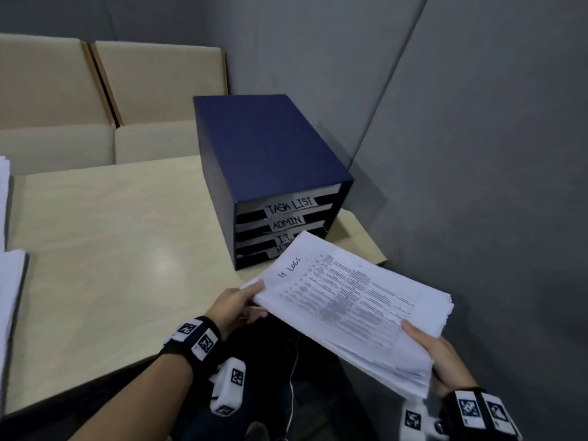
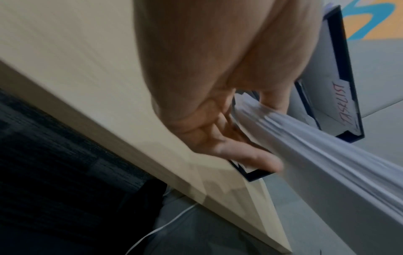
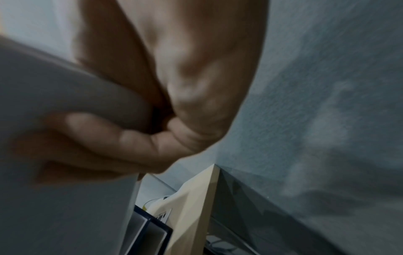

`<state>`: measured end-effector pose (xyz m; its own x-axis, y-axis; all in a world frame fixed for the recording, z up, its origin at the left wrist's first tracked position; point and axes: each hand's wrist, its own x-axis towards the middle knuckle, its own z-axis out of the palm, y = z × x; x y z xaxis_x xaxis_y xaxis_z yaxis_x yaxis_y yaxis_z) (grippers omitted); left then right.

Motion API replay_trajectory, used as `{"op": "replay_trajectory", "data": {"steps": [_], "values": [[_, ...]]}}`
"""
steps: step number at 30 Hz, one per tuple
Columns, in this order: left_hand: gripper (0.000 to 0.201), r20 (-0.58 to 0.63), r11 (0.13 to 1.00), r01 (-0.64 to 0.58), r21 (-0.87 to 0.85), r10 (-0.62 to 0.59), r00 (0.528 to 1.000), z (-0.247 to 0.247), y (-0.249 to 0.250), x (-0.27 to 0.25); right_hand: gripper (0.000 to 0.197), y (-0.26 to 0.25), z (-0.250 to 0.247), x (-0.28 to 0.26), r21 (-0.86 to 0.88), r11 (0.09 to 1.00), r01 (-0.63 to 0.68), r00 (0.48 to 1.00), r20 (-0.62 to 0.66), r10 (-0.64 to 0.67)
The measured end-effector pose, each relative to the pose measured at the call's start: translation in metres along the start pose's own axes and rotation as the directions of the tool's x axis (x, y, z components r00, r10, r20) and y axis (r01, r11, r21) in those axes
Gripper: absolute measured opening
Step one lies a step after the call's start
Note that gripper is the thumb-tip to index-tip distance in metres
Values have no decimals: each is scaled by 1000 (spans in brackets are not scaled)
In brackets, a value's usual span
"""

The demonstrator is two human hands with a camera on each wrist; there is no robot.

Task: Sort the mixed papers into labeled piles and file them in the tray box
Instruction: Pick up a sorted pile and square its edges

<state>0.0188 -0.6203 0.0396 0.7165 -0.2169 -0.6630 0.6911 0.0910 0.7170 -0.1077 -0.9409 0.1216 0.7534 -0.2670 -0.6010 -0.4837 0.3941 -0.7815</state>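
A thick stack of printed papers point(image 1: 350, 307), hand-marked "M LOGS" on top, hangs in the air just in front of the tray box. My left hand point(image 1: 237, 305) grips its near left corner, thumb on top, fingers underneath point(image 2: 246, 155). My right hand point(image 1: 439, 351) grips the near right edge, fingers point(image 3: 113, 138) curled under the stack point(image 3: 54, 96). The dark blue tray box point(image 1: 267, 144) stands at the table's far right corner. Its slots read TASK LIST point(image 1: 291, 205), ADMIN and I.T.; the stack's far corner covers most of the lowest label.
The light wooden table point(image 1: 111, 249) spreads to the left. More white paper piles point(image 1: 11, 288) lie at its left edge. A grey padded wall point(image 1: 477, 154) runs close on the right. Beige seat cushions point(image 1: 95, 90) sit behind the table.
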Motion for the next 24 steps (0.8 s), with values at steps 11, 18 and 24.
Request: {"op": "replay_trajectory", "data": {"steps": [11,18,24], "values": [[32,-141,996,89,15,-86,986,-48,-51,-6,37,2,22,65,179,978,110,992,43,-120],[25,-348,974,133,-184,-191,918,-130,-135,-42,30,18,81,85,244,959,147,985,53,-165],[24,-486,972,167,-165,-227,844,-174,-181,-81,15,17,163,118,229,963,140,985,63,-158]]}}
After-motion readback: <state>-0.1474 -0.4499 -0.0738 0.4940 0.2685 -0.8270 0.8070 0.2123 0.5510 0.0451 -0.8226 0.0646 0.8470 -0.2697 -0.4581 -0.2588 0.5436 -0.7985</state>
